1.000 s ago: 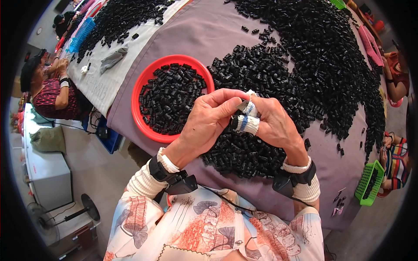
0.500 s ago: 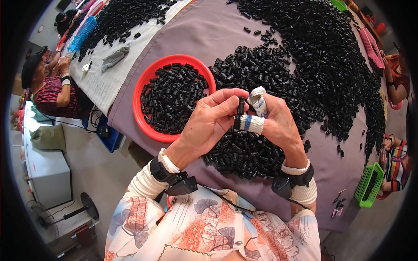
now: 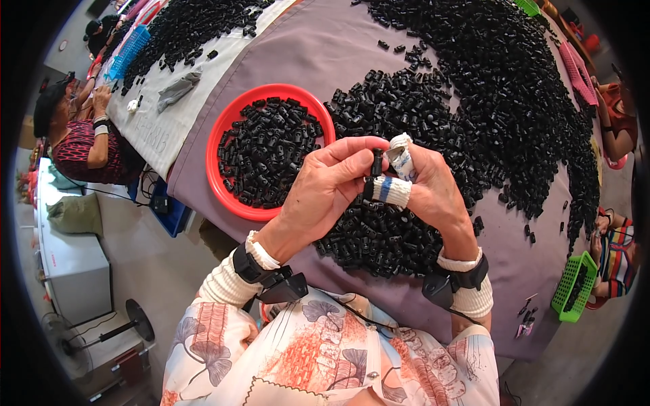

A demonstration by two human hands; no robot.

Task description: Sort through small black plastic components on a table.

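Observation:
My left hand (image 3: 315, 183) pinches a small black cylindrical plastic part (image 3: 377, 162) upright between thumb and forefinger. From the other side my right hand (image 3: 437, 186) closes on the same part. Its thumb and one finger are wrapped in white bands with blue marks. A dark bit shows at the end of the wrapped finger; I cannot tell whether it is a second part. Beneath and beyond both hands spreads a heap of similar black parts (image 3: 386, 237). Left of my hands stands a round red tray (image 3: 214, 169) filled with the same kind of parts.
A mauve cloth (image 3: 284, 61) covers the table. More black parts (image 3: 494, 81) lie at the far right. A green basket (image 3: 563, 298) and a few small tools (image 3: 525, 321) sit near the right edge. Other people sit left and right. A fan (image 3: 139, 319) stands at lower left.
The black part between my fingers has shifted very slightly. Both hands stay in nearly the same place.

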